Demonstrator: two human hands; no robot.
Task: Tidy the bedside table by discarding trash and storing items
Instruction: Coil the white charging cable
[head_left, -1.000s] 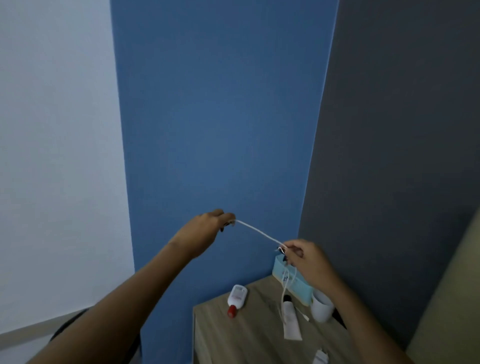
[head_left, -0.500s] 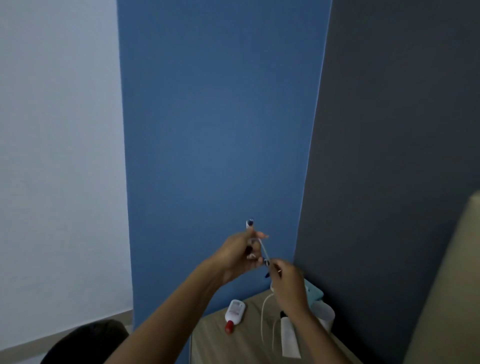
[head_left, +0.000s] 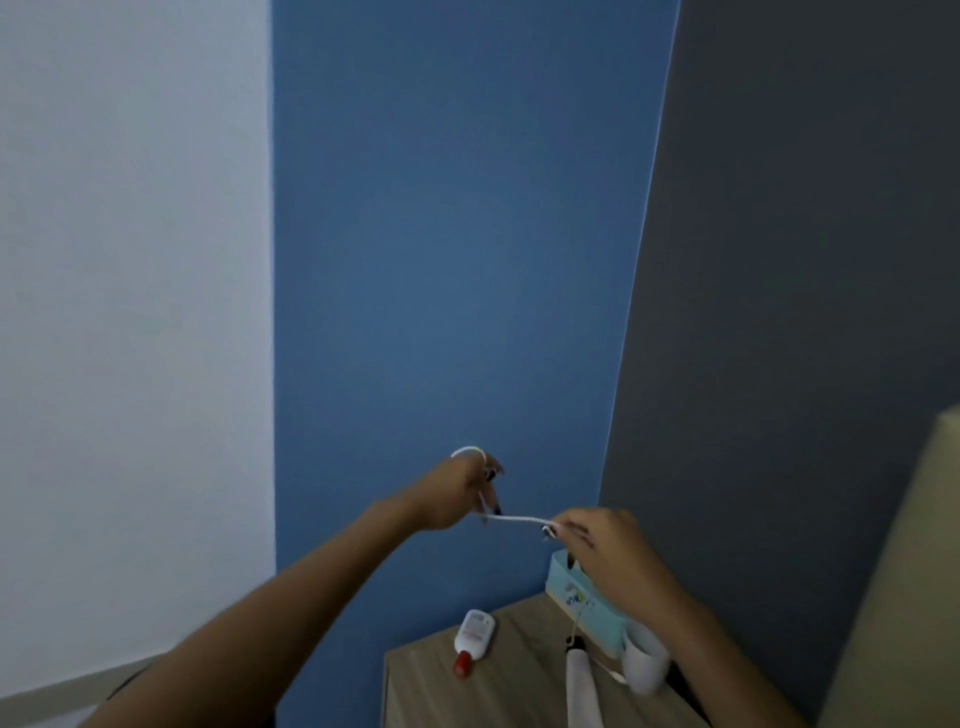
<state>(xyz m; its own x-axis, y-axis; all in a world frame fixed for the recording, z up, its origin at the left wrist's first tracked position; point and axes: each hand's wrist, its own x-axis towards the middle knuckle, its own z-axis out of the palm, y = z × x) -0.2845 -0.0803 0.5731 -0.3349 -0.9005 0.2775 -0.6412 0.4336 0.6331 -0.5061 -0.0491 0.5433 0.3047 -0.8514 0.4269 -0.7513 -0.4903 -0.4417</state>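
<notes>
Head view is all I have; how far is the tidying?

I judge it early. The left hand (head_left: 452, 493) has its fingers curled round the white cable (head_left: 519, 518), with one loop standing above the knuckles. The right hand (head_left: 597, 535) pinches the same cable between thumb and fingertips, and a short piece runs straight between the two hands.

So the cable is in the air, not stored?

Yes, it is held up, and its tail hangs down under the right fingers toward the bedside table (head_left: 426, 686). I think it is being coiled; where it will go, I cannot tell.

What is left?

Below the fingers I see a small bottle (head_left: 474, 636) with a red cap, a pale tube (head_left: 582, 680), a light-blue box (head_left: 571, 587) and a white cup (head_left: 644, 665), all on the table. None of these looks put away yet.
</notes>
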